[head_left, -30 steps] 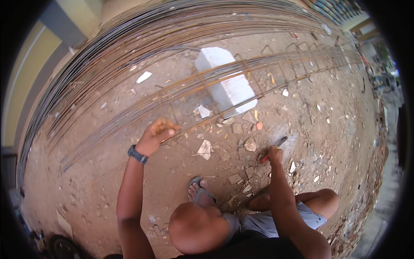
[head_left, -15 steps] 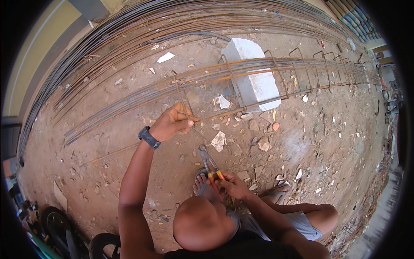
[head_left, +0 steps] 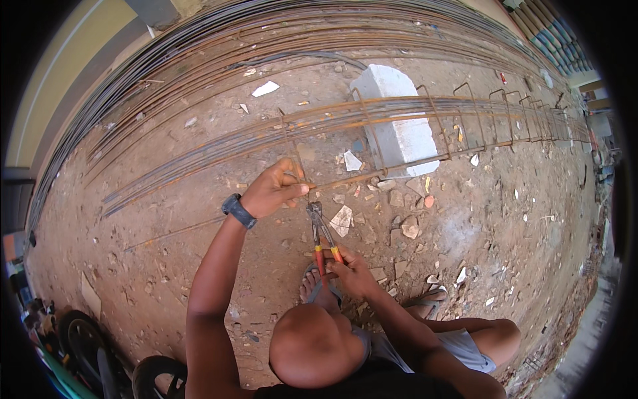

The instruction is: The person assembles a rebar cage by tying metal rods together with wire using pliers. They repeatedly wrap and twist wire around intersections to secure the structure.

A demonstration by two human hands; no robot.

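Hands: left [head_left: 271,191] forward, pinching rebar [head_left: 345,179] | right [head_left: 352,276] closer in, gripping pincers [head_left: 317,234]

We stretch our left arm [head_left: 216,279] forward, the left hand [head_left: 274,189] drawn into a pinch, bent at the knuckles. Our right arm [head_left: 395,316] slants inward from the lower right, the right hand [head_left: 351,274] closer to us, curled in a grip, while our left knee [head_left: 312,346] rises between both arms.
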